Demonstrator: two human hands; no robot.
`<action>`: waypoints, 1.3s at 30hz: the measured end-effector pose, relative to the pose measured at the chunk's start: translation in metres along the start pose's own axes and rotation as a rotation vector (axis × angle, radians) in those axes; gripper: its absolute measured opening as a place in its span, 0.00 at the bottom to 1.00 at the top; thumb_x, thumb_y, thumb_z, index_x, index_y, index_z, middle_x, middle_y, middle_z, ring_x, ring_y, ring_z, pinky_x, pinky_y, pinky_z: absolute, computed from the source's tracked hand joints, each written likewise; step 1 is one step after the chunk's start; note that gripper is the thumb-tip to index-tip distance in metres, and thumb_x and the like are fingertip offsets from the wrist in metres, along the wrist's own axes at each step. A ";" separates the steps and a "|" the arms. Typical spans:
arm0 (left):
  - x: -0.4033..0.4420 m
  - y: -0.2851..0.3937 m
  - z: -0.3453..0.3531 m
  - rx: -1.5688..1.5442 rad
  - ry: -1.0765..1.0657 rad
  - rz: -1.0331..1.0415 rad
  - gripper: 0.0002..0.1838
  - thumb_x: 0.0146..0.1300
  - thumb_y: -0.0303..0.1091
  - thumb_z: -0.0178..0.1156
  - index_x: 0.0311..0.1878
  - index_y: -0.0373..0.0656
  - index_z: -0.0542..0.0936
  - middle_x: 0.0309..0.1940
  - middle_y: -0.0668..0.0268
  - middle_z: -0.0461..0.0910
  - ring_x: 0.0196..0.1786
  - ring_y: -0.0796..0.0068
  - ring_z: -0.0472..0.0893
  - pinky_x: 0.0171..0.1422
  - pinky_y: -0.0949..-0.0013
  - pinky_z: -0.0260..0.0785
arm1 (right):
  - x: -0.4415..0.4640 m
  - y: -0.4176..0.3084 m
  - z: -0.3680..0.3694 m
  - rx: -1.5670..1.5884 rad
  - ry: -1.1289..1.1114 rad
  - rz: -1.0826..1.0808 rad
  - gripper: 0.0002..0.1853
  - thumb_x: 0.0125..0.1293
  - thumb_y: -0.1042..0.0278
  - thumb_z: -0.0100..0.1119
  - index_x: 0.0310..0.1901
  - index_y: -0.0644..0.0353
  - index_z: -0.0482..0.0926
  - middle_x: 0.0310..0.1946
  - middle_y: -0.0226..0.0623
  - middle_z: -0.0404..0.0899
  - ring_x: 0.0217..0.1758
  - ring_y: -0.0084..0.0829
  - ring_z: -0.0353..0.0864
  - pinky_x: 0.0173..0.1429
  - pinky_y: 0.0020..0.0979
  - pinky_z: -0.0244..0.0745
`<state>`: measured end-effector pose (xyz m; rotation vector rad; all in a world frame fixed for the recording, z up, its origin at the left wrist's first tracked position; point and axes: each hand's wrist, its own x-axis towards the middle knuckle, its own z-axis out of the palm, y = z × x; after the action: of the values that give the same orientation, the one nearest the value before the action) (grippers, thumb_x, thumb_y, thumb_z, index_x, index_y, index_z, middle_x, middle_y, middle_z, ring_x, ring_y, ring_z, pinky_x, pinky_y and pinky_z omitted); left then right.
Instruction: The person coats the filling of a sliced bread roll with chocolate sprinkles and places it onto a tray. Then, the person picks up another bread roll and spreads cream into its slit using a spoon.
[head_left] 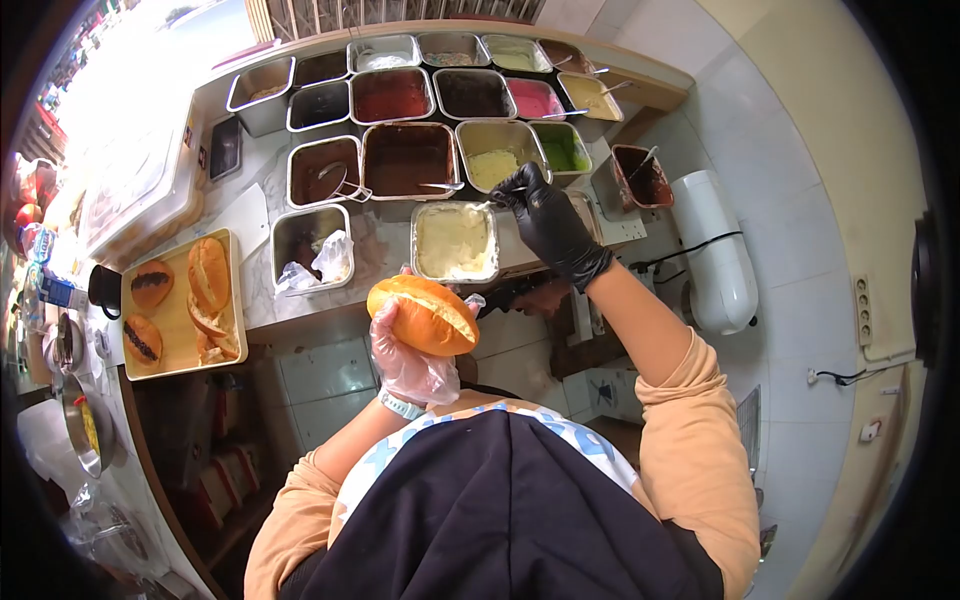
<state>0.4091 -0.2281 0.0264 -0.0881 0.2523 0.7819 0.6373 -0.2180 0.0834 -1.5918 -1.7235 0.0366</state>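
Observation:
My left hand (415, 368), in a clear plastic glove, is closed around a golden bread roll (428, 314) in front of my body. A pale line runs along the roll's side. My right hand (545, 215), in a black glove, is raised over the counter with its fingers pinched together. A small pale bit shows at its fingertips, but what they hold I cannot make out. Just left of that hand is a square tub of pale cream (455, 242). Right behind its fingertips sits a metal tub of yellowish spread (493, 168).
Rows of metal tubs fill the counter, including a chocolate-brown one (408, 160) with a utensil. A tray (185, 366) of filled rolls lies at the left. Crumpled plastic sits in a tub (312, 245). A white cylindrical appliance (715, 250) stands at the right.

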 end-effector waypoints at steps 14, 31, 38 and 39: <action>0.000 -0.001 0.003 0.018 -0.013 -0.014 0.28 0.57 0.44 0.60 0.62 0.56 0.67 0.50 0.63 0.75 0.54 0.59 0.76 0.64 0.35 0.64 | -0.030 -0.015 -0.002 -0.175 -0.172 -0.155 0.18 0.68 0.74 0.50 0.57 0.69 0.62 0.44 0.53 0.78 0.37 0.50 0.81 0.38 0.38 0.79; 0.004 0.001 0.001 0.034 0.006 -0.036 0.30 0.58 0.45 0.59 0.64 0.55 0.65 0.55 0.62 0.71 0.59 0.56 0.73 0.65 0.32 0.62 | -0.049 -0.053 0.020 0.278 0.286 0.453 0.09 0.71 0.77 0.49 0.51 0.65 0.69 0.33 0.39 0.82 0.35 0.29 0.84 0.38 0.29 0.78; 0.002 0.013 -0.003 0.014 -0.004 0.016 0.30 0.58 0.45 0.59 0.63 0.54 0.65 0.54 0.62 0.71 0.61 0.54 0.71 0.63 0.29 0.60 | -0.113 -0.052 -0.013 0.060 -0.023 0.587 0.11 0.67 0.76 0.52 0.50 0.65 0.78 0.37 0.45 0.84 0.39 0.34 0.86 0.39 0.32 0.79; 0.001 0.013 -0.003 0.022 -0.008 0.009 0.30 0.58 0.45 0.59 0.63 0.53 0.65 0.54 0.62 0.71 0.61 0.54 0.71 0.63 0.29 0.60 | -0.118 -0.048 -0.012 -0.036 -0.120 0.533 0.12 0.68 0.75 0.51 0.50 0.65 0.78 0.36 0.46 0.83 0.38 0.37 0.85 0.38 0.34 0.78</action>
<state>0.4004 -0.2187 0.0238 -0.0633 0.2540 0.7884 0.5935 -0.3348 0.0564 -2.0690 -1.3437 0.3704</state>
